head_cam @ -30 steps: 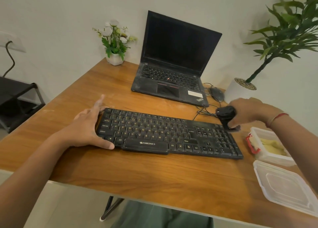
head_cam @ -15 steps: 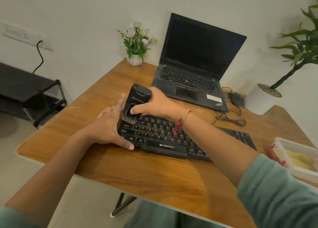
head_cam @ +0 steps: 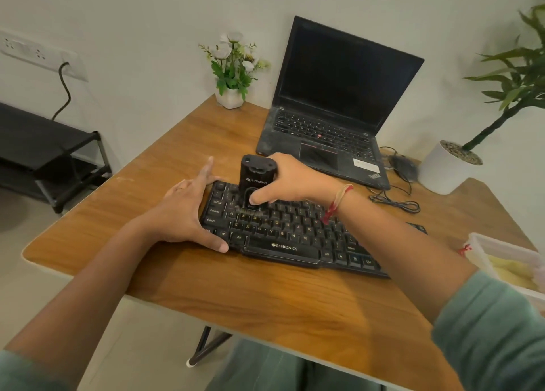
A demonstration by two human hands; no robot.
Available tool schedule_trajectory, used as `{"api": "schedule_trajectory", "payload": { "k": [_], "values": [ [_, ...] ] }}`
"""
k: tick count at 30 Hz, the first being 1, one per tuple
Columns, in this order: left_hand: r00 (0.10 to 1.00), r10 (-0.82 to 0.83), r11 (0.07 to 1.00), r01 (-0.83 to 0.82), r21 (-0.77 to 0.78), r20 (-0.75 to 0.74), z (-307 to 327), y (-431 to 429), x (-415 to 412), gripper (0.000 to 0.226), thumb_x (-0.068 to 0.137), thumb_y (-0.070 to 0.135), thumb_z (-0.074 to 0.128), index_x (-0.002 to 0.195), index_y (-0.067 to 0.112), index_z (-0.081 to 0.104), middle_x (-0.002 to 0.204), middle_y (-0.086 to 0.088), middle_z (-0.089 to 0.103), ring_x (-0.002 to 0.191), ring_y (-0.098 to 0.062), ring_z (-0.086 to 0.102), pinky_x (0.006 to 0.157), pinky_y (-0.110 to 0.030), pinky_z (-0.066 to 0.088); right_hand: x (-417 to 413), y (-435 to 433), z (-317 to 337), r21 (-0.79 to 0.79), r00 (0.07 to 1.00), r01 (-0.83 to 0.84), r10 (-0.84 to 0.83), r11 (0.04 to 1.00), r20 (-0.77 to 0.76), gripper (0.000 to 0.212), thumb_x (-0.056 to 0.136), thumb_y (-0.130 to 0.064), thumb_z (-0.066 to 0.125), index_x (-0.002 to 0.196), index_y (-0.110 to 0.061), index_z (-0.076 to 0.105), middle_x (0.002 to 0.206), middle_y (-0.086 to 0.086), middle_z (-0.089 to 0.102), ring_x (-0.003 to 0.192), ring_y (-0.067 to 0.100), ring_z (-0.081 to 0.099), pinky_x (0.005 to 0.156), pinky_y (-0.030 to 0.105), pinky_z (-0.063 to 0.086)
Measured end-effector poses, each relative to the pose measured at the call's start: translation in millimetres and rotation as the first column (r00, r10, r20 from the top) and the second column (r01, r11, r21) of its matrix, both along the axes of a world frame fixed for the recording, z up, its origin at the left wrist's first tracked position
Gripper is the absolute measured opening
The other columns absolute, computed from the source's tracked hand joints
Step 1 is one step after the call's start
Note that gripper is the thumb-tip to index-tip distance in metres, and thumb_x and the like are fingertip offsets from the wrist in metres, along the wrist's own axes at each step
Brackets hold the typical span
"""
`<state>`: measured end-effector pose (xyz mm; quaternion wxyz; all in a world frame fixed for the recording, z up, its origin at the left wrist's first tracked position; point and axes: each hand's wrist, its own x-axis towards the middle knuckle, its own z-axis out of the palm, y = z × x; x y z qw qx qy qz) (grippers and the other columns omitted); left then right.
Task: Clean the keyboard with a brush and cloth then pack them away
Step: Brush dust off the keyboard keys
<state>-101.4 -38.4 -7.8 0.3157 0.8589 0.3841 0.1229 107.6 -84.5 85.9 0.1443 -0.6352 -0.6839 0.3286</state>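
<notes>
A black Zebronics keyboard [head_cam: 283, 237] lies on the wooden table [head_cam: 265, 296]. My left hand [head_cam: 188, 210] clasps the keyboard's left end, thumb on the front edge and fingers along the side. My right hand [head_cam: 292, 181] grips a black handled brush [head_cam: 255, 181] that stands upright, its bristles down on the upper-left key rows. My right forearm crosses over the keyboard's right half and hides it. A clear plastic box [head_cam: 507, 261] with a yellow cloth inside sits at the right edge.
An open black laptop [head_cam: 333, 110] stands behind the keyboard, with a mouse [head_cam: 404, 165] and coiled cable [head_cam: 395, 203] to its right. A small flower pot [head_cam: 231, 95] and a white plant pot [head_cam: 445, 169] sit at the back. A black shelf [head_cam: 50, 151] stands on the left.
My right hand carried the brush from the keyboard's right end across to its left end, and now the bristles sit a little further right on the keys. The left hand stays on the keyboard.
</notes>
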Motion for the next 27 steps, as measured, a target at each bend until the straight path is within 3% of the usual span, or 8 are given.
{"api": "schedule_trajectory", "payload": {
  "k": [3, 6, 12, 16, 19, 22, 23, 27],
  "values": [
    [1.0, -0.004, 1.0, 0.004, 0.008, 0.013, -1, 0, 0, 0.161, 0.024, 0.088, 0.068, 0.146, 0.036, -0.023, 0.153, 0.011, 0.024, 0.139, -0.017, 0.021, 0.115, -0.036, 0.008, 20, -14, 4, 0.006, 0.997, -0.006, 0.005, 1.0, 0.08, 0.02, 0.073, -0.014, 0.076, 0.08, -0.011, 0.058, 0.072, -0.001, 0.063, 0.061, 0.012, 0.06, 0.054, 0.02, 0.046],
    [1.0, -0.009, 1.0, 0.009, 0.013, 0.018, 0, 0, 0, 0.161, 0.023, 0.089, 0.067, 0.147, 0.035, -0.022, 0.152, 0.012, 0.025, 0.139, -0.017, 0.022, 0.114, -0.036, 0.007, 46, -30, 5, -0.011, 0.992, 0.022, -0.021, 1.0, 0.126, 0.029, 0.073, -0.016, 0.077, 0.092, -0.001, 0.06, 0.081, 0.01, 0.066, 0.07, 0.018, 0.062, 0.061, 0.029, 0.049],
    [1.0, 0.003, 1.0, -0.003, 0.006, 0.014, 2, -3, 2, 0.163, 0.019, 0.091, 0.063, 0.147, 0.035, -0.021, 0.153, 0.011, 0.025, 0.141, -0.019, 0.02, 0.114, -0.036, 0.007, 111, -74, 12, -0.069, 0.977, 0.083, -0.067, 0.994, 0.204, 0.028, 0.073, -0.02, 0.077, 0.093, -0.011, 0.06, 0.084, 0.003, 0.068, 0.076, 0.016, 0.066, 0.064, 0.024, 0.052],
    [1.0, 0.008, 1.0, -0.008, -0.002, 0.015, 2, -4, 3, 0.163, 0.016, 0.092, 0.062, 0.146, 0.037, -0.02, 0.154, 0.008, 0.024, 0.141, -0.022, 0.021, 0.115, -0.04, 0.009, 152, -105, 27, -0.078, 0.936, 0.118, -0.084, 0.99, 0.342, 0.036, 0.064, -0.04, 0.075, 0.089, -0.017, 0.064, 0.082, -0.001, 0.071, 0.075, 0.008, 0.067, 0.074, 0.035, 0.056],
    [1.0, 0.014, 1.0, -0.014, -0.008, 0.024, 0, -2, 3, 0.163, 0.016, 0.091, 0.064, 0.147, 0.038, -0.019, 0.155, 0.006, 0.025, 0.14, -0.022, 0.022, 0.116, -0.043, 0.012, 184, -132, 37, -0.077, 0.856, 0.216, -0.151, 0.973, 0.495, 0.024, 0.073, -0.032, 0.078, 0.081, -0.025, 0.057, 0.071, -0.009, 0.061, 0.071, 0.008, 0.058, 0.064, 0.013, 0.043],
    [0.999, 0.011, 1.0, -0.011, -0.003, 0.032, -2, 1, 3, 0.16, 0.018, 0.089, 0.067, 0.144, 0.043, -0.019, 0.154, 0.006, 0.026, 0.14, -0.023, 0.023, 0.116, -0.045, 0.012, 221, -148, 40, 0.073, 0.603, 0.278, -0.233, 0.958, 0.763, 0.046, 0.052, -0.071, 0.069, 0.07, -0.032, 0.054, 0.067, -0.013, 0.057, 0.069, 0.008, 0.054, 0.061, 0.023, 0.044],
    [0.999, 0.014, 1.0, -0.014, -0.002, 0.033, -3, 1, 2, 0.158, 0.018, 0.089, 0.067, 0.142, 0.046, -0.019, 0.154, 0.005, 0.027, 0.141, -0.024, 0.023, 0.117, -0.046, 0.013, 233, -148, 40, 0.07, 0.551, 0.282, -0.222, 0.957, 0.804, 0.049, 0.045, -0.076, 0.064, 0.064, -0.032, 0.053, 0.063, -0.014, 0.057, 0.066, 0.007, 0.053, 0.062, 0.027, 0.047],
    [0.999, 0.002, 1.0, -0.003, 0.011, 0.053, -5, 2, 2, 0.146, 0.02, 0.087, 0.07, 0.132, 0.06, -0.02, 0.15, 0.011, 0.029, 0.14, -0.024, 0.026, 0.116, -0.049, 0.016, 249, -145, 42, -0.016, 0.56, 0.328, -0.181, 0.945, 0.808, 0.038, 0.047, -0.061, 0.067, 0.061, -0.03, 0.05, 0.058, -0.012, 0.058, 0.063, 0.007, 0.056, 0.063, 0.025, 0.049]
  ]
}}
